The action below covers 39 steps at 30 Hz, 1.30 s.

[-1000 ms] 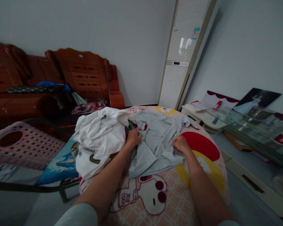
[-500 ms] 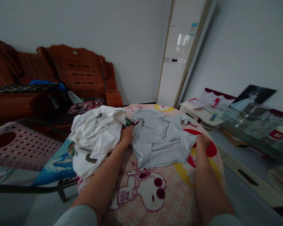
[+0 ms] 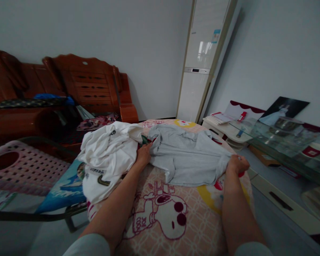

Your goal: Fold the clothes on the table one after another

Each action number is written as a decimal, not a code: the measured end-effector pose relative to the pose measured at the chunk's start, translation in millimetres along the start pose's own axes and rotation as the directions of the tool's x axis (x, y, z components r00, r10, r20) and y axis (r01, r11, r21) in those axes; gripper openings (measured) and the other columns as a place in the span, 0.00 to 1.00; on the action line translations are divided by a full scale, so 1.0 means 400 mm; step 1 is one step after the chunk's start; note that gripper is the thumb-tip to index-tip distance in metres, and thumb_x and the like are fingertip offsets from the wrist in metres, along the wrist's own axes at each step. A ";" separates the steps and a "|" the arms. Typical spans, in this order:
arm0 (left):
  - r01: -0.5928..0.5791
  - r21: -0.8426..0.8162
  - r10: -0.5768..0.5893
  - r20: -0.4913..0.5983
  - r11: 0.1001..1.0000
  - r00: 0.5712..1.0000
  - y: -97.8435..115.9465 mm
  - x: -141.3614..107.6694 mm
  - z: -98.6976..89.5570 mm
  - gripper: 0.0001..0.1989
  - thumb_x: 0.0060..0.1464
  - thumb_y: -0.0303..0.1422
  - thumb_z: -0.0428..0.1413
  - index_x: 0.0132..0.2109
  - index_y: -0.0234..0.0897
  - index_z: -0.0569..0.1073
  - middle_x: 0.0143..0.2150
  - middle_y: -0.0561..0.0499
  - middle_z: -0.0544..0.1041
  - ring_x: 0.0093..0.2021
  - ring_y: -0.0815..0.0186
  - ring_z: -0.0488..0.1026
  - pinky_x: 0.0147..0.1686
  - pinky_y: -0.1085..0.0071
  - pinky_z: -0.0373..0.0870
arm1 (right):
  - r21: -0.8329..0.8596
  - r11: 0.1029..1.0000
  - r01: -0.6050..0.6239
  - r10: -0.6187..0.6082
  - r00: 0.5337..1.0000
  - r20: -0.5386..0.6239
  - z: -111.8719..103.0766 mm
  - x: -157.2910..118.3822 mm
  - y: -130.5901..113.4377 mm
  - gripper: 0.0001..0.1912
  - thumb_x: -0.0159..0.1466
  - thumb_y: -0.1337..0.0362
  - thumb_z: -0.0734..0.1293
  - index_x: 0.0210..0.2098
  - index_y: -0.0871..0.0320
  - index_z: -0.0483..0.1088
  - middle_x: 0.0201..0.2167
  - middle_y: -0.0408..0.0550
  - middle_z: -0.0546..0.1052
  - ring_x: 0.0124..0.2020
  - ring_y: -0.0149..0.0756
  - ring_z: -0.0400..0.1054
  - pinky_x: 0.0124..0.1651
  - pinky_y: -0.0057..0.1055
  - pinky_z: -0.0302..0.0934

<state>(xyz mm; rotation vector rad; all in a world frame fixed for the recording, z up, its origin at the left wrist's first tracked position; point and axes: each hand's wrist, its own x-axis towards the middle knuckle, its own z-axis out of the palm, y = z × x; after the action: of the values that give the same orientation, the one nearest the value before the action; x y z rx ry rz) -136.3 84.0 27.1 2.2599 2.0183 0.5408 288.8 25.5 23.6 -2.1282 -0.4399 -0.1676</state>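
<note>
A light grey shirt (image 3: 192,156) lies spread across the round table, stretched sideways between my two hands. My left hand (image 3: 144,153) is closed on its left edge, close beside the white garments. At the opposite edge, my right hand (image 3: 238,164) grips a bunched bit of the grey cloth. Folds run between the two grips, and the lower hem lies on the tablecloth. A heap of white clothes (image 3: 109,153) with dark print sits left of my left forearm. Something green and red peeks out between the heap and the shirt, mostly hidden.
Under the clothes is a patterned tablecloth (image 3: 202,220) with a cartoon dog. A pink woven chair (image 3: 34,174) and a blue cushion (image 3: 66,188) stand at left, a wooden sofa (image 3: 88,85) behind. A glass-topped cabinet (image 3: 277,142) is at right; an air conditioner (image 3: 193,89) fills the corner.
My right hand has moved right, drawing the grey shirt's right edge with it and pulling the cloth flatter and wider. My left hand has stayed in nearly the same place.
</note>
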 end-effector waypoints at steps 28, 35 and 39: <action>-0.604 -0.373 0.682 0.120 0.705 0.722 0.103 -0.060 0.097 0.25 0.55 0.27 0.55 0.61 0.39 0.70 0.63 0.43 0.71 0.64 0.58 0.66 0.63 0.59 0.61 | -0.080 0.944 0.319 -0.318 0.948 0.031 0.024 -0.069 -0.017 0.26 0.56 0.68 0.63 0.55 0.61 0.72 0.53 0.64 0.74 0.52 0.51 0.69 0.51 0.43 0.61; -0.526 -0.257 0.559 0.075 0.811 0.825 0.101 -0.044 0.093 0.26 0.51 0.32 0.61 0.58 0.35 0.71 0.54 0.39 0.74 0.55 0.53 0.71 0.58 0.58 0.66 | 0.162 0.724 0.670 -0.677 0.646 0.352 0.007 -0.200 -0.122 0.13 0.62 0.64 0.61 0.36 0.62 0.77 0.34 0.56 0.79 0.36 0.42 0.71 0.42 0.34 0.60; -0.496 -0.275 0.540 0.115 0.824 0.833 0.101 -0.033 0.093 0.21 0.47 0.32 0.62 0.50 0.35 0.76 0.46 0.44 0.77 0.49 0.56 0.72 0.54 0.60 0.67 | 0.456 0.554 0.697 -0.769 0.219 0.600 -0.031 -0.315 -0.147 0.11 0.62 0.63 0.64 0.28 0.60 0.76 0.23 0.46 0.76 0.27 0.33 0.67 0.32 0.27 0.55</action>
<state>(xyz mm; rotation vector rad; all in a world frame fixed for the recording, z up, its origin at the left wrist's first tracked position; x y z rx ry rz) -87.9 72.5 0.8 2.5818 1.1590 0.5328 150.5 14.0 40.5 -1.5938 -1.9715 0.2488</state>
